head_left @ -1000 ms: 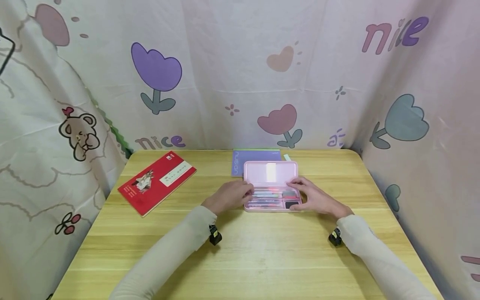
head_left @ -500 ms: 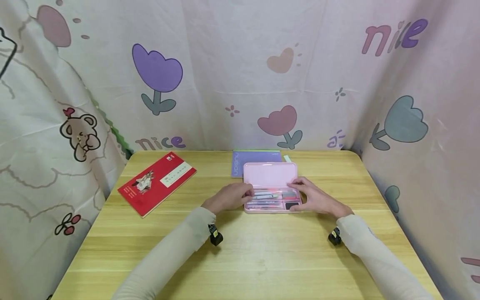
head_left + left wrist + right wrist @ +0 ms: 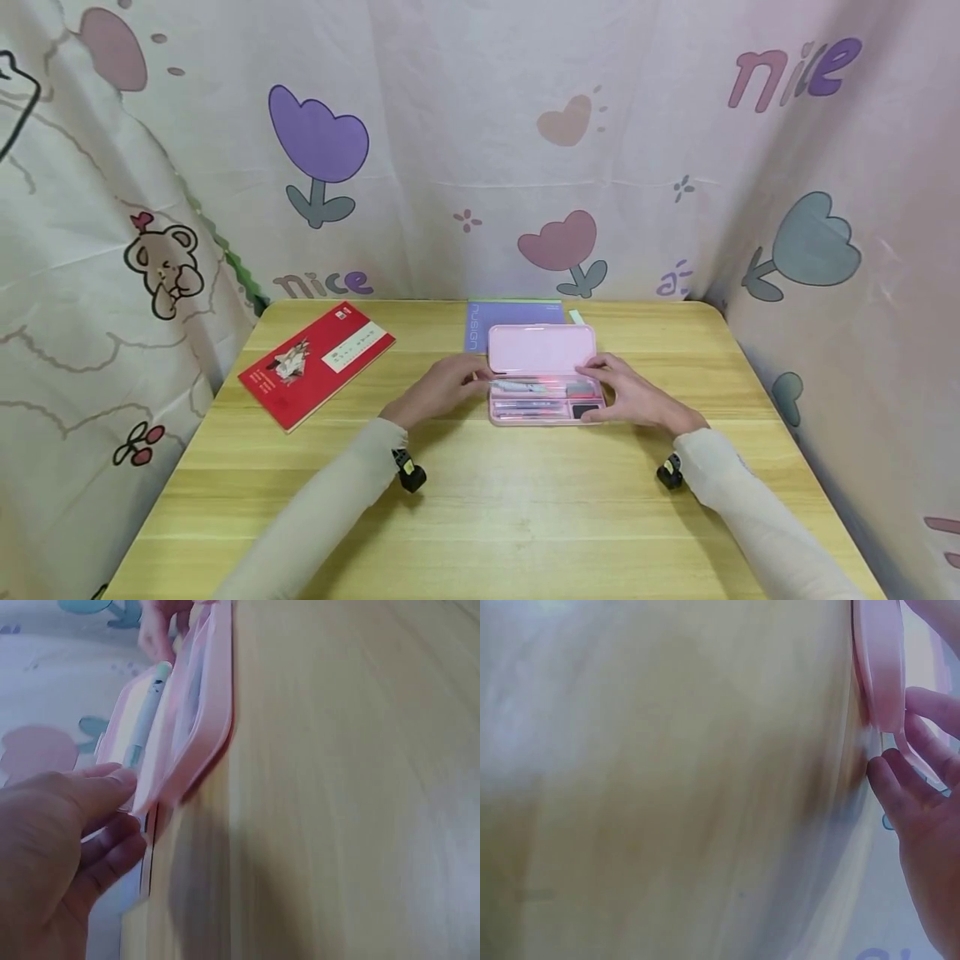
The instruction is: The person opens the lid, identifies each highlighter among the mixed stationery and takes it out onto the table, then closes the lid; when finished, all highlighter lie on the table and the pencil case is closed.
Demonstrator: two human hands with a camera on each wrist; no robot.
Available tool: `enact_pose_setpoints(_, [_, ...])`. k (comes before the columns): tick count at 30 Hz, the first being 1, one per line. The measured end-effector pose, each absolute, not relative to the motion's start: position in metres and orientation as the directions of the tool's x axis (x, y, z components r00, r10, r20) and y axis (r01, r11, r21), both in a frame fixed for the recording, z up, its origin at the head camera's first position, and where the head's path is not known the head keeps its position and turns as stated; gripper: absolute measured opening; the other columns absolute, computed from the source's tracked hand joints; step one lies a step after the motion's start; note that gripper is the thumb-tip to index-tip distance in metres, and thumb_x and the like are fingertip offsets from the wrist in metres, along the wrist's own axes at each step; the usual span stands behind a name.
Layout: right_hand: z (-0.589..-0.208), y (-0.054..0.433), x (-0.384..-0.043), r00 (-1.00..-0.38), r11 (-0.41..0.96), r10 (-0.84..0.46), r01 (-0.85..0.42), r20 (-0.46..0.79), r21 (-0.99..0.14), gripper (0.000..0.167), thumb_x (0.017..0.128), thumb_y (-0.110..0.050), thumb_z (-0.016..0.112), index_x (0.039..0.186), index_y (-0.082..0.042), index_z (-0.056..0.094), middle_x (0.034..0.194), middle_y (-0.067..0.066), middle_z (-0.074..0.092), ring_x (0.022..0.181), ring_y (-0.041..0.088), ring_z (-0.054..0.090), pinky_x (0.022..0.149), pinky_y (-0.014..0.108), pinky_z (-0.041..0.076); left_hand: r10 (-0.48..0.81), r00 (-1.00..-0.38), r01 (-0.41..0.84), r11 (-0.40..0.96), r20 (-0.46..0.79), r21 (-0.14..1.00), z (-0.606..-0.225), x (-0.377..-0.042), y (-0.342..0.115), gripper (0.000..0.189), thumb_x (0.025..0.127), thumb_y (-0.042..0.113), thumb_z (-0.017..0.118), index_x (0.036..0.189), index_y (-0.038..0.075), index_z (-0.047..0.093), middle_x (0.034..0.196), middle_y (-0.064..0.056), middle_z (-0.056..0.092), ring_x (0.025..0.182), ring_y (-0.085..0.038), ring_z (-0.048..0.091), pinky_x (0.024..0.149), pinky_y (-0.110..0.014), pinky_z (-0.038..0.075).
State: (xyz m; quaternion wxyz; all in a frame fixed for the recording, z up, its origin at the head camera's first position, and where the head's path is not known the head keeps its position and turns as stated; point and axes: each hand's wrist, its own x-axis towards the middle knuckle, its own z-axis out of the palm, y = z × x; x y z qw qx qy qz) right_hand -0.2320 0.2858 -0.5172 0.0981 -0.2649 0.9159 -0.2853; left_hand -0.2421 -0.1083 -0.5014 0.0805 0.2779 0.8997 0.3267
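A pink pencil case [image 3: 542, 350] lies with its lid raised, several pens [image 3: 531, 408] inside. My left hand [image 3: 438, 387] is at the case's left end. Between its thumb and fingertips it pinches a pale pen with mint-green ends [image 3: 150, 712], which slants above the compartments in the left wrist view. My right hand [image 3: 633, 398] grips the right end of the case, fingers near the hinge and thumb at the front. In the right wrist view those fingers [image 3: 922, 735] bend about the case's end. A dark square item [image 3: 585, 412] sits in the front right compartment.
Behind the case and partly under its lid is a purple notebook [image 3: 513, 313]. A small pale strip [image 3: 576, 317] lies beside it. To the left rests a red booklet [image 3: 311, 367]. A printed curtain [image 3: 450, 150] hangs along the table's back edge.
My left hand has lifted the pale pen from among the others and moved left with it, so the pen's end passes the case's left edge. The right hand has stayed in place.
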Motion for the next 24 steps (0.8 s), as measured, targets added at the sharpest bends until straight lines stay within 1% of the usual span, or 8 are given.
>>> enact_pose_setpoints(5, [-0.517,0.285,-0.233,-0.839,0.694,-0.544,-0.43,-0.028,-0.577,0.099,0.083,-0.058,0.092,0.159,-0.006,0.054,0.158,0.013,0.046,0.147,0.035,0.04,0.125,0.065,0.037,0.479,-0.873,0.423,0.646,0.094,0.635,-0.501,-0.244,-0.15,0.016,0.107,0.018,0.072,0.121,0.02,0.078,0.111,0.004,0.073,0.101,-0.012,0.066,0.092,-0.034,0.058])
enact_pose_setpoints(9, [-0.518,0.286,-0.233,-0.837,0.692,-0.547,-0.438,-0.02,-0.574,0.099,0.083,-0.057,0.092,0.159,-0.006,0.055,0.157,0.013,0.046,0.145,0.034,0.041,0.124,0.064,0.037,0.409,-0.905,0.386,0.669,0.12,0.635,-0.502,-0.244,-0.187,0.018,0.105,0.015,0.075,0.122,0.017,0.079,0.115,0.0,0.075,0.103,-0.017,0.067,0.095,-0.039,0.059])
enact_pose_setpoints(13, [-0.52,0.289,-0.233,-0.84,0.695,-0.543,-0.438,-0.016,-0.571,0.099,0.083,-0.058,0.092,0.159,-0.007,0.055,0.157,0.012,0.047,0.144,0.033,0.041,0.124,0.064,0.037,0.349,-0.926,0.364,0.711,0.147,0.602,-0.504,-0.245,-0.215,0.018,0.103,0.013,0.076,0.12,0.014,0.079,0.115,-0.004,0.076,0.1,-0.02,0.065,0.093,-0.042,0.057])
enact_pose_setpoints(18, [-0.521,0.289,-0.233,-0.842,0.694,-0.539,-0.434,-0.016,-0.575,0.099,0.083,-0.057,0.092,0.159,-0.007,0.055,0.156,0.012,0.046,0.145,0.033,0.041,0.124,0.063,0.038,0.298,-0.943,0.327,0.756,0.146,0.568,-0.511,-0.249,-0.229,0.017,0.103,0.011,0.076,0.12,0.011,0.079,0.115,-0.008,0.075,0.099,-0.024,0.065,0.093,-0.046,0.057])
enact_pose_setpoints(24, [-0.521,0.288,-0.233,-0.84,0.69,-0.543,-0.434,-0.018,-0.579,0.098,0.083,-0.055,0.093,0.159,-0.007,0.055,0.157,0.012,0.046,0.146,0.033,0.04,0.125,0.063,0.036,0.308,-0.942,0.329,0.775,0.133,0.539,-0.518,-0.256,-0.223,0.015,0.104,0.01,0.074,0.119,0.008,0.077,0.116,-0.011,0.073,0.103,-0.026,0.066,0.096,-0.048,0.058])
